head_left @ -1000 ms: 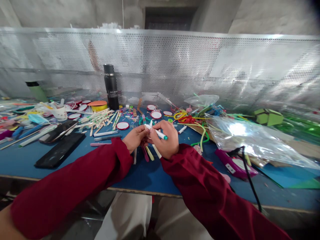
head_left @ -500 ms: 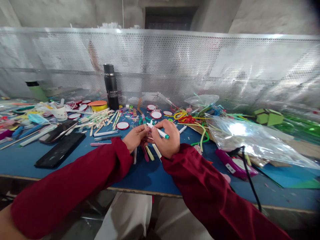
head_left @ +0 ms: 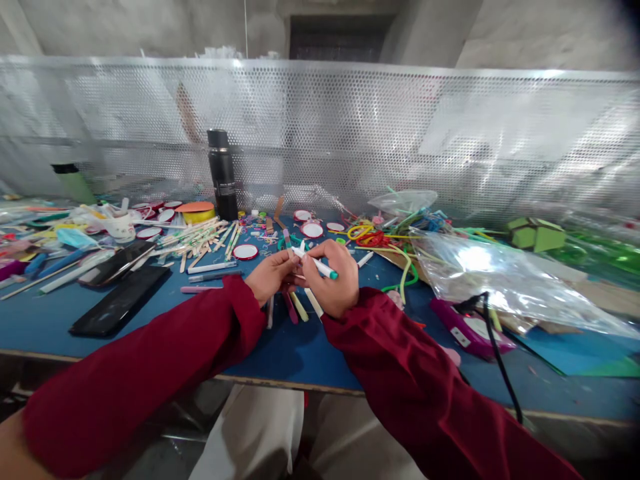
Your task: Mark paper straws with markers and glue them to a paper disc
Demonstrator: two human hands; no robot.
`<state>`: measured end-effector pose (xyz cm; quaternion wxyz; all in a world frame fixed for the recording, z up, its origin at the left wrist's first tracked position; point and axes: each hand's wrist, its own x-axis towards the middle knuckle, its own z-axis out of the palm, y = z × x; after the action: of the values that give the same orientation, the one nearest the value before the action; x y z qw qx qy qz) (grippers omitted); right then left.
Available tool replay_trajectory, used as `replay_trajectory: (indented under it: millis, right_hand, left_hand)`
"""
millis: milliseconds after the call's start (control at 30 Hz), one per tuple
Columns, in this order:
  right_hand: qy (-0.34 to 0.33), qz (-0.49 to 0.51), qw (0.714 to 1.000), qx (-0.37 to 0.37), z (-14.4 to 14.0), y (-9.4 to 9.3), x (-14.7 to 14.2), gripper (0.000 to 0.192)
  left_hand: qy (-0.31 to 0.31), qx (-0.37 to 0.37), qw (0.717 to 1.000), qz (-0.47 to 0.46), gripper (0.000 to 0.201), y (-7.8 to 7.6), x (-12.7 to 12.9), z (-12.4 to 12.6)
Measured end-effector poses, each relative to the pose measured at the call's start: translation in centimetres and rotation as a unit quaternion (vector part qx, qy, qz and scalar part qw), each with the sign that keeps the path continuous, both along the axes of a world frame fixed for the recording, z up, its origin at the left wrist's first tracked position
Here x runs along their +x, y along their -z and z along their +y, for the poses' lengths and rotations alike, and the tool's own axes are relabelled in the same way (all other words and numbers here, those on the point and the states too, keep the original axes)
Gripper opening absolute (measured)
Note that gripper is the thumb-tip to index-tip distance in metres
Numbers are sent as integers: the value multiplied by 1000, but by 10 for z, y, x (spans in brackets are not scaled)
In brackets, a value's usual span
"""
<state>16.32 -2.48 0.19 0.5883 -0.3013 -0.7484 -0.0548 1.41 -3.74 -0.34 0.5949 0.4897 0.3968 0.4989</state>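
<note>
Both arms wear dark red sleeves and meet over the middle of the blue table (head_left: 300,353). My right hand (head_left: 336,280) grips a white marker (head_left: 316,263) with a teal end, its tip pointing left. My left hand (head_left: 271,272) pinches a small stick-like piece right at the marker's tip; my fingers hide most of it. Several coloured sticks (head_left: 299,305) lie on the table just under my hands.
A black bottle (head_left: 222,175) stands at the back by the perforated metal screen (head_left: 350,127). Two black phones (head_left: 119,300) lie at left among loose sticks and red-rimmed round lids (head_left: 245,251). Clear plastic bags (head_left: 500,280), coloured tubes and a purple tool (head_left: 470,330) with a black cord fill the right.
The marker in my right hand has shifted slightly against the piece in my left hand. Everything else on the table stays put.
</note>
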Motion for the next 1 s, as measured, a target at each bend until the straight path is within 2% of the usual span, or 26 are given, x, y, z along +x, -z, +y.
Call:
replay_trajectory:
  millis: [233, 467, 867, 1000]
  right_hand:
    - [10, 11, 1000, -4, 1, 0, 0, 11]
    - [-21, -12, 1000, 8, 0, 0, -1, 11]
    - [13, 10, 1000, -6, 0, 0, 0, 11]
    - [-9, -5, 1000, 6, 0, 0, -1, 11]
  left_hand:
    - [-2, -5, 1000, -1, 43, 1, 0, 0]
    - [7, 12, 1000, 3, 45, 4, -1, 3]
    - [-2, 3, 1000, 3, 43, 2, -2, 2]
    - [-1, 10, 1000, 3, 43, 2, -1, 1]
